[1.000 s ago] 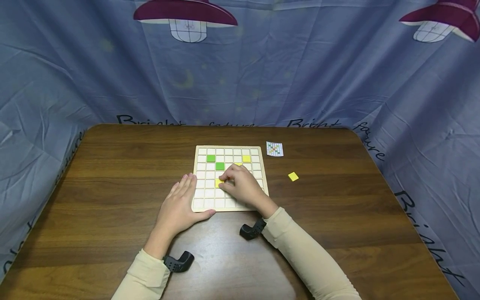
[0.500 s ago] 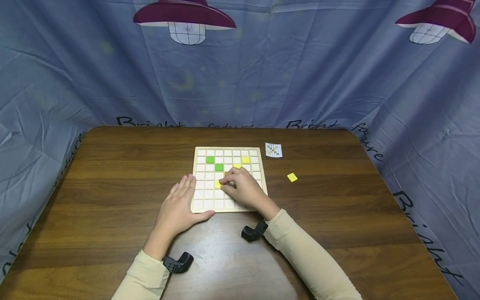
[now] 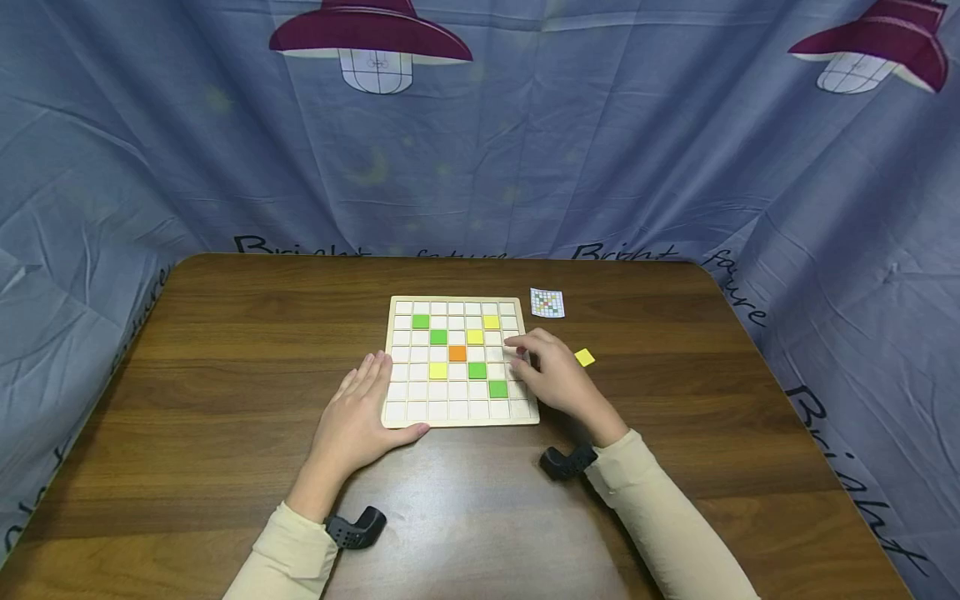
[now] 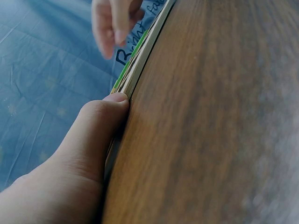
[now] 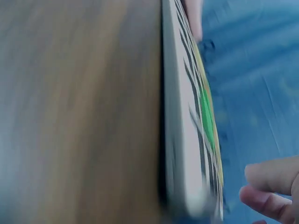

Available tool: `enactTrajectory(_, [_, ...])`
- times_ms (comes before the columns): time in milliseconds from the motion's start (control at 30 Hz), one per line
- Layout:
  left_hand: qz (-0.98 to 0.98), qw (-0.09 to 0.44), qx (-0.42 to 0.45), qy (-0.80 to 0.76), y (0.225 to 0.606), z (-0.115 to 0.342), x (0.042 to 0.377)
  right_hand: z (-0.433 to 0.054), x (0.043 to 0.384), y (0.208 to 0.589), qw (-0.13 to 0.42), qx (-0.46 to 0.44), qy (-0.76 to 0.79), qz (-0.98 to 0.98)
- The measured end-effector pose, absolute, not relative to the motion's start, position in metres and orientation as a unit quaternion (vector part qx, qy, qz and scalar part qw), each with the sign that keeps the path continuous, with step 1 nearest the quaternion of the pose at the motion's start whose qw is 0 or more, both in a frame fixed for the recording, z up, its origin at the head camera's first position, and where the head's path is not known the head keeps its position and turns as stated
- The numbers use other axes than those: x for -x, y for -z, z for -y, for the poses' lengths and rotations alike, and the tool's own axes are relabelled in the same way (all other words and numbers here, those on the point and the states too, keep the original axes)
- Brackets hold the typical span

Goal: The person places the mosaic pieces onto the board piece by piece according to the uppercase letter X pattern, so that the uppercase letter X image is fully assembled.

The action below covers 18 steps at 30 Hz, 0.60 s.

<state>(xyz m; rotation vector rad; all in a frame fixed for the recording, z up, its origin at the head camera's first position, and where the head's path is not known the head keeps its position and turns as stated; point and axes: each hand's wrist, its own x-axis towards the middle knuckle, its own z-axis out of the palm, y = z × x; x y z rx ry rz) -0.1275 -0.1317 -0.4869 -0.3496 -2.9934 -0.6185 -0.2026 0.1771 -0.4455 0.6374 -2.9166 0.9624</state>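
A pale wooden grid board (image 3: 397, 410) lies flat on the table, its squares mostly white. Several green tiles (image 3: 477, 371), three yellow tiles (image 3: 438, 371) and one orange tile (image 3: 457, 353) sit in its squares. My left hand (image 3: 356, 412) rests against the board's left side with straight fingers, its thumb along the near edge; the left wrist view shows that thumb (image 4: 96, 121) touching the rim. Over the board's right edge hovers my right hand (image 3: 558, 375), fingers loosely bent and nothing visible between them. Just beyond it lies a loose yellow tile (image 3: 585, 357) on the table.
A small printed card (image 3: 547, 303) with a coloured grid pattern lies behind the board's right corner. The brown wooden table (image 3: 247, 358) ends at a far edge, with a blue patterned curtain (image 3: 480, 167) hanging behind and at both sides.
My right hand has let go of the yellow tile in the lower-left part of the grid and moved right, uncovering the orange and two green tiles. The left hand stays put.
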Motion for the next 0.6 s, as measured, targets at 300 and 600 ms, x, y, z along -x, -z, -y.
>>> enactTrajectory(300, [0.973,0.035,0.114,0.200,0.487,0.132,0.127,-0.249,0.200,0.454,0.017,-0.091,-0.282,0.955])
enactTrajectory(600, [0.973,0.025,0.113,0.199,0.486,0.132,0.127,-0.272,0.201,0.465,0.001,-0.086,-0.277,0.957])
